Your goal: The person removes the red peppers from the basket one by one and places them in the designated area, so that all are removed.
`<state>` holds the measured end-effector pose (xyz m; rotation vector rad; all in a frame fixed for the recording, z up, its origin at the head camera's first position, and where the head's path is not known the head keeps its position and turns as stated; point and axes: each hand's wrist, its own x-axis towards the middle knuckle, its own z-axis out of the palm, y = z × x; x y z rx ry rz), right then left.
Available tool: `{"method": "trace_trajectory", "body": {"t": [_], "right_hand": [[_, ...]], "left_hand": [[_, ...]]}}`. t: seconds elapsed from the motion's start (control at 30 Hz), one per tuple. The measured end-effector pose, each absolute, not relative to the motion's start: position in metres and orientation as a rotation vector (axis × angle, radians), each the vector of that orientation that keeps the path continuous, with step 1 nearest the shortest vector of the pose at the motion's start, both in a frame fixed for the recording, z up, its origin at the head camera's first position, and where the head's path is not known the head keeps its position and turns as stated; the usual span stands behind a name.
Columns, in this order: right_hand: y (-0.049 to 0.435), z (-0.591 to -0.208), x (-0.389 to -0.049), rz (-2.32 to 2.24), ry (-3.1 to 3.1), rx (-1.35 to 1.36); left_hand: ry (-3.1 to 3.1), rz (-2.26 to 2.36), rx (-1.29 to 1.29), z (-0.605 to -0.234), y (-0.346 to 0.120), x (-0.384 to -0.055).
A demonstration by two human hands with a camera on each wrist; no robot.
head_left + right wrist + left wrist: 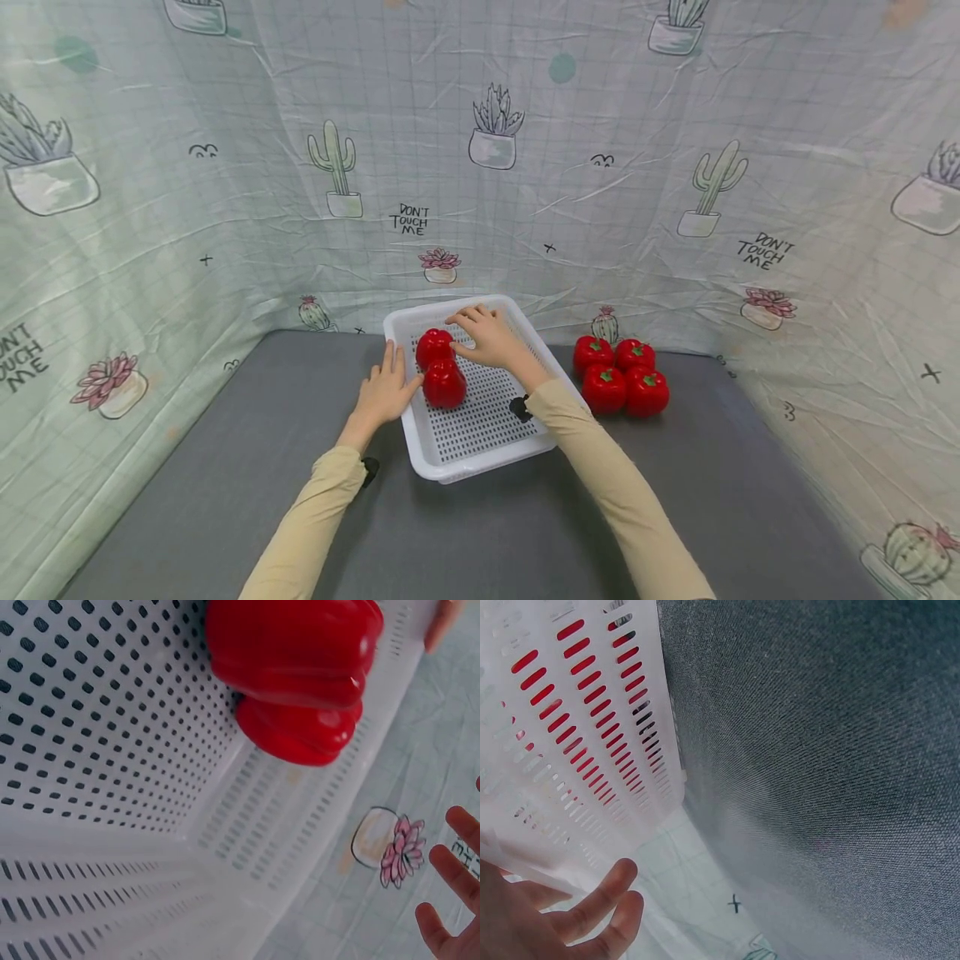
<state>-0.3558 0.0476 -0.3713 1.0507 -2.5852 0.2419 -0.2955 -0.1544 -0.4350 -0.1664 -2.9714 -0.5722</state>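
Observation:
A white perforated basket (480,450) stands at a slant on the dark table, holding two red bell peppers, a front one (444,385) and one behind it (433,346), along its left side. My left hand (383,392) rests on the left rim, fingers extended and thumb spread toward the front pepper. In the left wrist view the fingers (615,881) lie beside the basket's slotted wall (592,750). Over the basket, my right hand (487,337) is spread with nothing in it, just right of the rear pepper. Its fingertips (442,859) look apart from both peppers (300,652).
Right of the basket, several red bell peppers (625,375) stand grouped on the grey table (480,542). A pale curtain (570,208) printed with potted plants encloses the table at the back and sides.

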Motion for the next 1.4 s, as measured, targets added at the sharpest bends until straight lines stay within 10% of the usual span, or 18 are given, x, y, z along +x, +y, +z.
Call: {"method": "trace_trajectory", "body": {"t": [1.4], "right_hand": [[0.02,-0.414,-0.346,-0.347,-2.828,1.214]], "left_hand": [[-2.973,-0.573,-0.146,-0.434,-0.153,-0.295]]}}
